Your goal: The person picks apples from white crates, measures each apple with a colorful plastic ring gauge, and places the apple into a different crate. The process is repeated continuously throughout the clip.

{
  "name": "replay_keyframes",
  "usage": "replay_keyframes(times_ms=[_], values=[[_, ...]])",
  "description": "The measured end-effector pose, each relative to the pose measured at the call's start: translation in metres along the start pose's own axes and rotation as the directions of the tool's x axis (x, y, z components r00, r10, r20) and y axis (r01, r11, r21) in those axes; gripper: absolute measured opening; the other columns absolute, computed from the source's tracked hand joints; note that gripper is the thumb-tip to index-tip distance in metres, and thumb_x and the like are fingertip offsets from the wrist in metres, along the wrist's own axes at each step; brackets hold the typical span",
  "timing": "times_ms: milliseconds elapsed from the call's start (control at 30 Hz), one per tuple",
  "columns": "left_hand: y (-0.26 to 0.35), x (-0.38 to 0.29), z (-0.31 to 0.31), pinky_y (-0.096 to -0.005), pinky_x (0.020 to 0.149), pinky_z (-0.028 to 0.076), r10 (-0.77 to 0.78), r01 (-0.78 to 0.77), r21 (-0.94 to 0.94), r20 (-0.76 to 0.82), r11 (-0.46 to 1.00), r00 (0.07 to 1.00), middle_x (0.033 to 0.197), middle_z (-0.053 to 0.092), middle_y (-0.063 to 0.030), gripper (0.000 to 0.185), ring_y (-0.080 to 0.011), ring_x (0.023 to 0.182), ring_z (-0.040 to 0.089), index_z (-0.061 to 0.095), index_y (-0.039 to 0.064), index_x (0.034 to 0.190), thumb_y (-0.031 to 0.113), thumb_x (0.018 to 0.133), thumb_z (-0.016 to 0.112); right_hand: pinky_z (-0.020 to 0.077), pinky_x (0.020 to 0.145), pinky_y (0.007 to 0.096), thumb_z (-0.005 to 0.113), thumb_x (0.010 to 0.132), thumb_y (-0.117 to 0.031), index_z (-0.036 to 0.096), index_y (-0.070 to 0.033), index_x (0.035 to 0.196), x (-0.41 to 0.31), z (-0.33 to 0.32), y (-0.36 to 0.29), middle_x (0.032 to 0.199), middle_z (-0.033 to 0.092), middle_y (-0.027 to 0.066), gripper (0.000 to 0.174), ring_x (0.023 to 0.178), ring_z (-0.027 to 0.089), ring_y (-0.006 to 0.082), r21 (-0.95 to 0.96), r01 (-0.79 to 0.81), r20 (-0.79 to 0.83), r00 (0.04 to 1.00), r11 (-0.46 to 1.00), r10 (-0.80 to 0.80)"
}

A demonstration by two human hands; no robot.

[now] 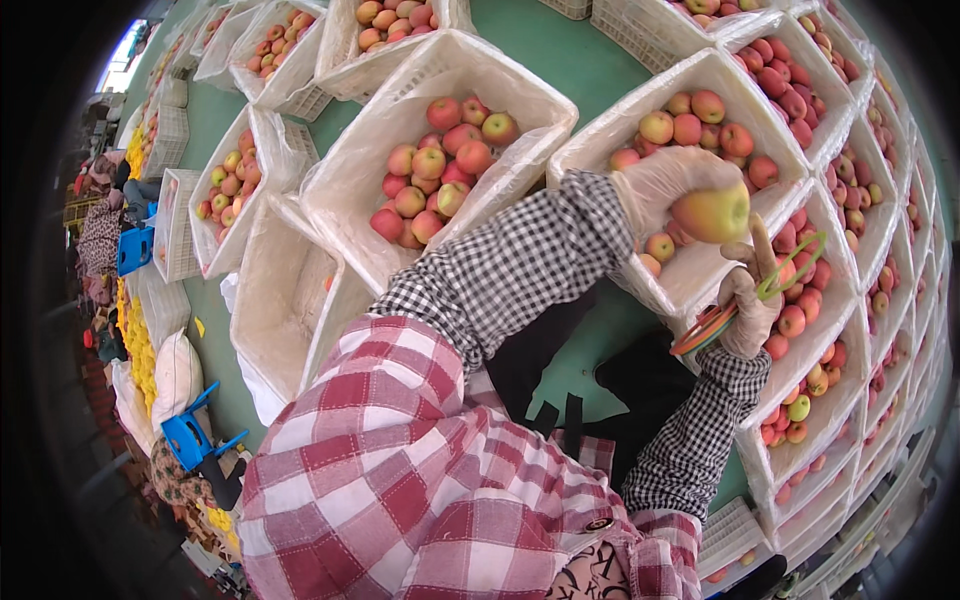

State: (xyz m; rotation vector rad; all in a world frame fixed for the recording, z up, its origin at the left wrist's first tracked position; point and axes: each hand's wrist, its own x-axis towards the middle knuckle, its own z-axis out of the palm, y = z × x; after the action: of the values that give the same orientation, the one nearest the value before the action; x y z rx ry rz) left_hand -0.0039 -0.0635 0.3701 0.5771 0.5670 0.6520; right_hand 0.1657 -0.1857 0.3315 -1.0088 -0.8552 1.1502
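My left hand (679,184), in a pale translucent glove, holds a large yellow-green and red apple (712,213) above a lined crate. My right hand (746,304), close beside the apple on its right, also looks gloved. Several thin coloured plastic rings (703,330), red, orange and green among them, hang at its palm. A light green ring (795,266) stands out by its fingers, with one finger pointing up. Beneath my hands, the white crate (574,154) with a plastic liner holds red and yellow apples (686,129). My left wrist and hand hide part of them.
Another lined crate (330,176) of apples stands left of my hands, beside a nearly bare crate (259,315). Rows of apple crates (859,300) fill the right side. My dark-clad legs (652,375) are between crates on the green floor (555,45). Other people and blue chairs (187,442) are far left.
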Motion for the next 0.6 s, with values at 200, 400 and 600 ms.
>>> replay_keyframes(times_ms=[200, 400, 600], values=[[0.059, -0.037, -0.150, -0.0638, 0.101, 0.042, 0.228, -0.513, -0.310, -0.634, 0.800, 0.739, 0.133, 0.054, -0.0142, 0.061, -0.0365, 0.124, 0.050, 0.051, 0.014, 0.130, 0.047, 0.083, 0.072, 0.0335, 0.044, 0.0142, 0.063, 0.093, -0.015, 0.047, 0.008, 0.137, -0.013, -0.046, 0.011, 0.093, 0.067, 0.0049, 0.052, 0.050, 0.043, 0.0002, 0.015, -0.076, -0.119, 0.990, 0.997, 0.077], [0.045, -0.031, -0.369, -0.0401, 0.104, 0.046, 0.218, -0.101, 0.197, -0.927, 0.975, 0.306, 0.129, 0.060, -0.0184, 0.085, -0.0302, 0.119, 0.057, 0.055, 0.000, 0.131, 0.052, 0.070, 0.083, 0.0331, 0.044, 0.0155, 0.058, 0.095, -0.011, 0.051, 0.007, 0.134, -0.027, -0.076, 0.005, 0.090, 0.065, 0.0065, 0.044, 0.051, 0.045, 0.0011, 0.040, -0.179, -0.257, 0.949, 0.983, 0.183], [0.066, -0.010, -0.426, -0.0407, 0.104, 0.045, 0.664, 0.671, 0.625, -0.702, 0.399, 0.258, 0.130, 0.058, -0.0239, 0.085, -0.0364, 0.119, 0.057, 0.055, -0.004, 0.130, 0.049, 0.069, 0.083, 0.0319, 0.045, 0.0159, 0.059, 0.093, -0.011, 0.052, 0.009, 0.131, -0.036, -0.071, -0.011, 0.086, 0.066, 0.0067, 0.043, 0.051, 0.046, 0.0026, 0.110, -0.202, -0.284, 0.932, 0.973, 0.225]])
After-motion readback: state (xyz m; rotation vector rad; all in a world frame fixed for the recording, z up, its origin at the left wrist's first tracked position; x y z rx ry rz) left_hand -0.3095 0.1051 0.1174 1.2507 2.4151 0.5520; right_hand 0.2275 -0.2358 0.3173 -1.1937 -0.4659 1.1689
